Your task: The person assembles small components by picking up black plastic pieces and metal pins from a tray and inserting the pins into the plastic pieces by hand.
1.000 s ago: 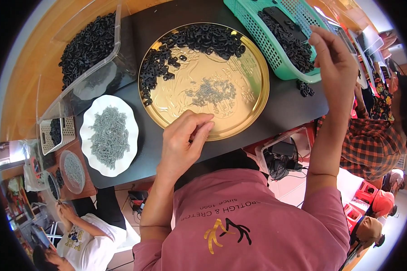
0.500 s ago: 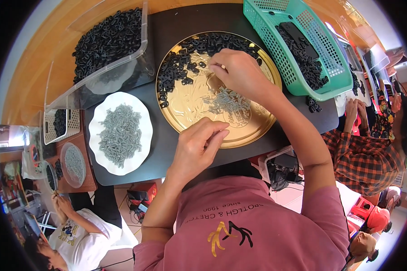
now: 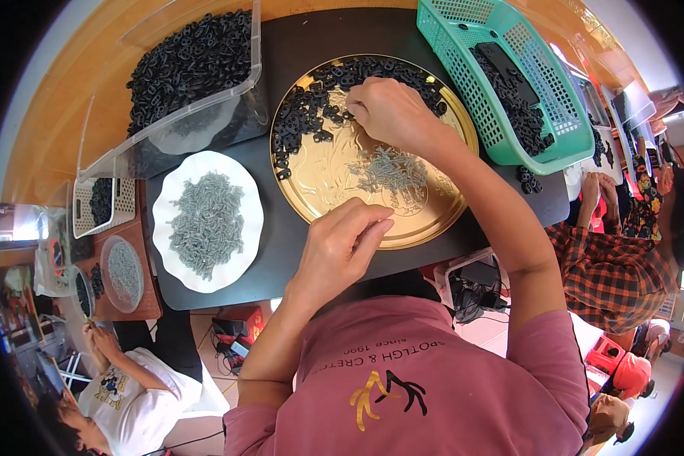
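A round gold tray (image 3: 323,194) lies in front of me on the dark table. Small black plastic parts (image 3: 300,121) are heaped along its far and left rim, and a pile of short grey screw-like pieces (image 3: 391,171) lies right of its middle. My right hand (image 3: 391,110) reaches over the far part of the tray, fingers pinched down at the black parts; what they hold, if anything, is hidden. Over the near rim, my left hand (image 3: 342,243) is closed with thumb and forefinger pressed together. Whatever sits in that pinch is too small to name.
A white scalloped plate (image 3: 251,228) of the grey pieces stands at left. Behind it is a clear bin (image 3: 258,76) of black parts. A green basket (image 3: 463,91) with black parts and a dark phone-like slab stands at right. Other people sit at both sides.
My right hand has moved slightly, its fingertips now down among the black parts. The left hand stays pinched near the near rim. The whole view has shifted slightly.
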Available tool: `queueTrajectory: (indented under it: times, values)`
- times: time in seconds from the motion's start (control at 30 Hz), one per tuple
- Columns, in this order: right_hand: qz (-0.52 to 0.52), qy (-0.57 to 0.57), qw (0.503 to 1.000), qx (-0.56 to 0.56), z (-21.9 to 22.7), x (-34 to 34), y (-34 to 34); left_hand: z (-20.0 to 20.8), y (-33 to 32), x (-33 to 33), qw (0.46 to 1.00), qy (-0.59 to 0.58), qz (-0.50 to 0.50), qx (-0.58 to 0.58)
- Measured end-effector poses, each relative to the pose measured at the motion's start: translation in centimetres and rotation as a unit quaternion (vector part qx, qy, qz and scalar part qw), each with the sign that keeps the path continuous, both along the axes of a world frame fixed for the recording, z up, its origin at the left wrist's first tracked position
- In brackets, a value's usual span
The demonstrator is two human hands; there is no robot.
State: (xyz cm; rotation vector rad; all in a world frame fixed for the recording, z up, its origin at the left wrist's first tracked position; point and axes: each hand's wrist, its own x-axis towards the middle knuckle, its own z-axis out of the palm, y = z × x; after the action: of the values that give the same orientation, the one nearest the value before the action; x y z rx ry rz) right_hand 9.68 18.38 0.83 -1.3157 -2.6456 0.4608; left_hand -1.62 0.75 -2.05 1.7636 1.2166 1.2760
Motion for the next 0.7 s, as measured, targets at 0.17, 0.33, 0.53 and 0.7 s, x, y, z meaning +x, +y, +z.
queueTrajectory:
  times: [0.17, 0.33, 0.53, 0.7]
  values:
    - [0.024, 0.000, 1.000, 0.008, -0.2, 0.3, -0.1, 0.2, 0.0, 0.1, 1.000, -0.006, 0.003, -0.007]
    - [0.021, -0.001, 0.996, -0.089, 0.4, 0.0, 0.6, 0.0, 0.0, 0.2, 1.000, -0.020, 0.007, -0.007]
    - [0.027, 0.104, 0.989, -0.103, -0.8, 1.3, 0.3, 0.1, 0.0, 0.3, 0.998, -0.045, 0.034, -0.016]
    - [-0.007, 0.286, 0.896, -0.340, -0.1, 3.4, -3.1, -0.6, 0.1, 0.2, 0.986, -0.120, 0.108, -0.050]
